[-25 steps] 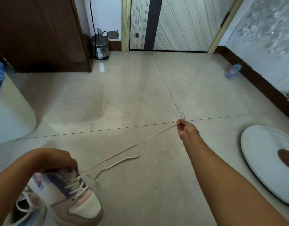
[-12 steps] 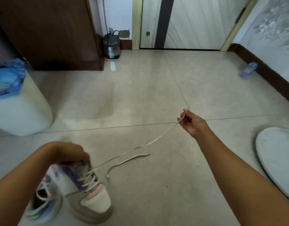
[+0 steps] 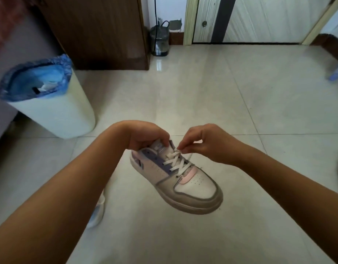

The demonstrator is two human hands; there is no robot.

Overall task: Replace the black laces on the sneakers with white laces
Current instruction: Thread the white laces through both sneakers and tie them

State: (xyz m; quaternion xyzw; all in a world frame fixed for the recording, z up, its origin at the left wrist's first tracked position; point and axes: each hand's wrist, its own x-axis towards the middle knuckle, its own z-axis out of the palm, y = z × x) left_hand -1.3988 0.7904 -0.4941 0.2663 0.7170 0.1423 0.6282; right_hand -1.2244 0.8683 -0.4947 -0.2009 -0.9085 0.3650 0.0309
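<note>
Soft daylight, floor glare, blurred edges

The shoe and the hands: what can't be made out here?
- Second shoe, head view: mostly hidden behind the left forearm.
- Lace end: covered by the right hand's fingertips.
- Heel of the held shoe: covered by the left hand.

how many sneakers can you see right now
2. One sneaker is held up by the left hand, the right hand pinching its white lace. The second sneaker lies on the floor, mostly hidden behind the left forearm.
</note>
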